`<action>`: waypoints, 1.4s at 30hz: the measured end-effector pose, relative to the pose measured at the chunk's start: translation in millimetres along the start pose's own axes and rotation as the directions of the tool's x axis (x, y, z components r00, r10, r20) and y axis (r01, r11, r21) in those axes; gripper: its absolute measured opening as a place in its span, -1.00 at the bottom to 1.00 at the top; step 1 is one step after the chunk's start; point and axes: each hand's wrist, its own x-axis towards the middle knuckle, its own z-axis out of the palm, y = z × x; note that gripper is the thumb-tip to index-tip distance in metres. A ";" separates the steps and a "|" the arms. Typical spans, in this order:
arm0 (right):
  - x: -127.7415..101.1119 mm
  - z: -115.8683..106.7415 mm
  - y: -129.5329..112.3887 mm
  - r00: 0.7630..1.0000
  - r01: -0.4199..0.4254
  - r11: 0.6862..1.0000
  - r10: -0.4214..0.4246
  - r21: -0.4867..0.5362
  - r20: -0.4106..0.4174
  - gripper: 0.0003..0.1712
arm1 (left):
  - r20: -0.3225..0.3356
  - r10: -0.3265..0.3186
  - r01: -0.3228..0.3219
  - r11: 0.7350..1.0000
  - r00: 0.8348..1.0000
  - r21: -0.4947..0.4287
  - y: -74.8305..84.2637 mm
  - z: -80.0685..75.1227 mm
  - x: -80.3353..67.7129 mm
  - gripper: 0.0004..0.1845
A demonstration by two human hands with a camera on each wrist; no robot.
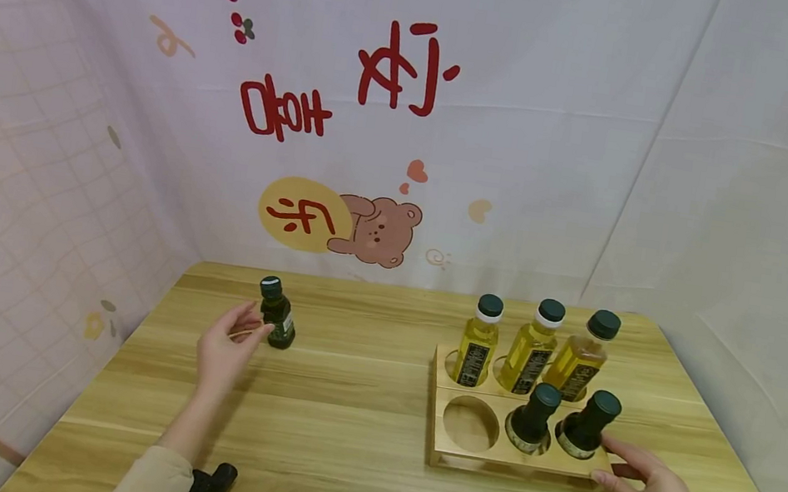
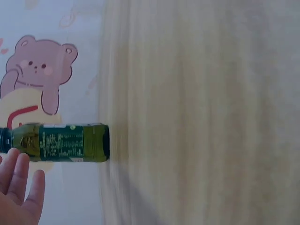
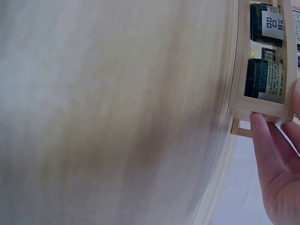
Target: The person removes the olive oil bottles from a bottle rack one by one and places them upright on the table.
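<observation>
Five oil bottles sit in wooden rack [image 1: 443,446]; front-left slot vacant. Sixth, dark green bottle [image 1: 277,314], stands well left of rack, upright. L hand [image 1: 225,348] beside it, fingers apart, likely reaching. R hand [image 1: 647,488], fingers straight, steadies rack's front-right corner.

A wooden table [image 1: 352,433] stands before cartoon-printed fabric walls [image 1: 377,151].

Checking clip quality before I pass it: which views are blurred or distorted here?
Head view: sharp, evenly lit, wide-angle bending of the table edges. Left wrist view: tabletop smeared, dark bottle fairly legible. Right wrist view: heavy blur over the wood; wooden rack and right hand soft.
</observation>
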 end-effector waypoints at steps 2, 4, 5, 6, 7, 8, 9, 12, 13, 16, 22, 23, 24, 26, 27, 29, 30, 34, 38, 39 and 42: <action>0.3 0.4 0.5 1.000 0.000 1.000 0.000 -0.005 0.001 -0.33 | 0.006 0.027 -0.027 1.000 1.000 -0.013 1.4 1.9 -3.3 -0.49; 0.6 0.5 1.0 1.000 -0.006 1.000 0.006 -0.009 0.006 -0.33 | 0.015 0.050 -0.049 0.998 0.999 -0.030 2.9 4.5 -6.6 -0.50; 0.7 0.5 1.3 1.000 -0.009 1.000 0.010 -0.013 0.009 -0.33 | 0.022 0.060 -0.059 0.998 0.998 -0.034 4.1 6.0 -8.7 -0.51; 0.7 0.4 1.5 1.000 -0.012 1.000 0.012 -0.015 0.011 -0.33 | 0.033 0.070 -0.069 0.997 0.997 -0.037 5.5 7.8 -10.9 -0.51; 0.7 0.3 1.7 1.000 -0.015 1.000 0.015 -0.017 0.012 -0.33 | 0.048 0.076 -0.074 0.996 0.996 -0.039 6.6 9.8 -13.2 -0.52; 0.6 0.1 1.9 1.000 -0.018 1.000 0.018 -0.019 0.013 -0.33 | 0.064 0.083 -0.081 0.996 0.995 -0.036 8.0 11.9 -15.5 -0.52; 0.5 -0.1 2.1 1.000 -0.019 1.000 0.019 -0.021 0.012 -0.33 | 0.081 0.082 -0.079 0.996 0.993 -0.036 8.9 14.3 -17.7 -0.52; 0.4 -0.5 2.3 1.000 -0.019 1.000 0.019 -0.023 0.010 -0.33 | 0.127 0.107 -0.105 0.994 0.986 -0.019 13.0 21.9 -24.8 -0.52; 0.4 -0.6 2.2 1.000 -0.020 1.000 0.021 -0.024 0.011 -0.33 | 0.138 0.120 -0.118 0.993 0.983 -0.020 14.6 24.6 -27.0 -0.51; 0.5 -1.1 1.6 1.000 -0.025 0.999 0.026 -0.026 0.017 -0.31 | 0.171 0.162 -0.161 0.987 0.972 -0.021 19.2 32.9 -32.9 -0.48; 1.1 -2.1 0.1 0.999 -0.037 0.999 0.038 -0.027 0.034 -0.29 | 0.240 0.168 -0.164 0.986 0.956 -0.037 29.6 50.4 -43.1 -0.43; 1.3 -2.1 0.0 0.999 -0.036 0.999 0.037 -0.027 0.034 -0.29 | 0.251 0.167 -0.163 0.986 0.953 -0.035 31.0 53.6 -44.8 -0.43; 1.5 -2.0 0.1 0.999 -0.034 0.999 0.035 -0.028 0.033 -0.30 | 0.266 0.167 -0.164 0.986 0.950 -0.034 32.3 56.6 -46.7 -0.41; 1.5 -1.6 0.5 0.999 -0.028 0.999 0.029 -0.028 0.026 -0.30 | 0.296 0.173 -0.169 0.985 0.939 -0.038 35.3 63.1 -50.7 -0.38; 1.5 -1.4 0.8 0.999 -0.027 0.999 0.027 -0.028 0.024 -0.30 | 0.313 0.178 -0.175 0.984 0.933 -0.039 36.4 66.0 -52.8 -0.36; 1.7 -0.5 1.9 1.000 -0.015 1.000 0.015 -0.021 0.013 -0.31 | 0.341 0.185 -0.181 0.983 0.922 -0.044 39.3 71.8 -57.0 -0.33; 1.9 0.0 2.4 1.000 -0.009 1.000 0.009 -0.018 0.009 -0.32 | 0.353 0.188 -0.183 0.982 0.916 -0.048 41.2 74.5 -59.0 -0.32; 1.7 0.4 3.3 1.000 -0.005 1.000 0.005 -0.013 0.006 -0.32 | 0.397 0.201 -0.192 0.979 0.896 -0.063 48.8 85.2 -65.1 -0.29; 1.8 0.0 2.5 1.000 -0.015 1.000 0.015 -0.021 0.011 -0.31 | 0.425 0.215 -0.197 0.977 0.879 -0.086 56.5 93.6 -69.2 -0.29; 1.7 -0.1 2.4 1.000 -0.013 1.000 0.013 -0.022 0.010 -0.31 | 0.432 0.212 -0.193 0.977 0.877 -0.089 58.4 95.4 -70.1 -0.28; 1.3 -0.2 2.4 1.000 -0.010 1.000 0.010 -0.023 0.006 -0.32 | 0.454 0.224 -0.208 0.974 0.862 -0.086 62.6 101.2 -72.7 -0.26</action>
